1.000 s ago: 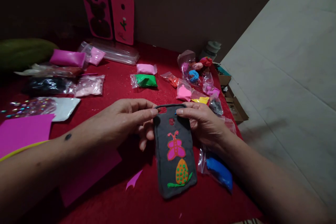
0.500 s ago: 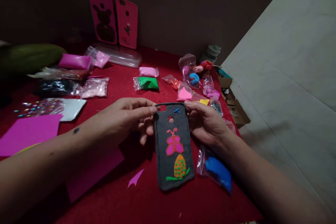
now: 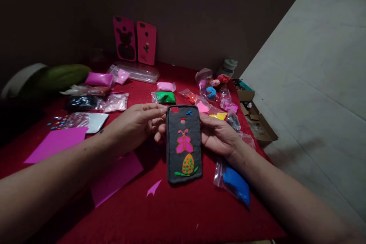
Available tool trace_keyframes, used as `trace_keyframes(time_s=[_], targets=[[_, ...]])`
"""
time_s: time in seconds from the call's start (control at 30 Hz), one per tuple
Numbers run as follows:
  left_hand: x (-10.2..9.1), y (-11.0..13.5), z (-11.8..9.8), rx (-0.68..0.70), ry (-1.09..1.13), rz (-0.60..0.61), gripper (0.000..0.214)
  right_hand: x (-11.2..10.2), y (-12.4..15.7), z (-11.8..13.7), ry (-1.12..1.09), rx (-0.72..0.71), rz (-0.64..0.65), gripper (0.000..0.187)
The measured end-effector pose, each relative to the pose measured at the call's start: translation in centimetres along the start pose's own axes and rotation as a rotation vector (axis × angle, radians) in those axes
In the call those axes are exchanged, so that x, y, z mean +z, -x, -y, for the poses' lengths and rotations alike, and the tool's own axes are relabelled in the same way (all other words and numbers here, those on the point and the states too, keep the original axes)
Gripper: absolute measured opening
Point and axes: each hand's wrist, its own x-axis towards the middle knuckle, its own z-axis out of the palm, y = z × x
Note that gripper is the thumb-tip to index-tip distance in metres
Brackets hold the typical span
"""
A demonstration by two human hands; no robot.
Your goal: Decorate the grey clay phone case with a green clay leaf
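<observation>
- between both hands, over the red cloth (image 3: 177, 213), a dark grey phone case (image 3: 175, 158) is held tilted, decorated side up; whether its lower edge touches the cloth cannot be told.
- by the left hand (image 3: 140, 124), the upper left corner is pinched, thumb and forefinger clamped on the rim, the other fingers loosely curled.
- by the right hand (image 3: 219, 135), the upper right edge is gripped; the fingertips are hidden behind.
- down the panel are set a blue cross (image 3: 189, 113), a pink butterfly (image 3: 184, 145), an orange egg shape (image 3: 188, 164) dotted green.
- judged light and slightly flexible; the coating looks like soft clay, probably easily dented, the raised motifs more so.
- best held by the side rims, motifs left untouched, pressure spread.
- under the right hand, a bag of blue material (image 3: 236, 185) is seen.
</observation>
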Motion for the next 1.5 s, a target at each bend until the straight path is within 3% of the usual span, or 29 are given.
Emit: trace_keyframes(time_s=[0.33,0.97,1.17,1.5], targets=[[0.2,0.3,0.2,0.020,-0.004,0.018,0.010,-0.6,-0.3,-0.2,-0.018,-0.012,0.090,0.016],[0.1,0.3,0.4,0.091,-0.141,-0.041,0.021,-1.0,-0.5,-0.7,-0.071,0.004,0.048,0.010],[0.6,0.7,0.1,0.093,-0.145,-0.067,0.041,-1.6,-0.3,-1.0,-0.043,0.055,0.063,0.013],[0.6,1.2,0.2,-0.013,-0.237,0.091,0.046,-1.1,0.8,-1.3,0.103,0.150,0.180,0.026]])
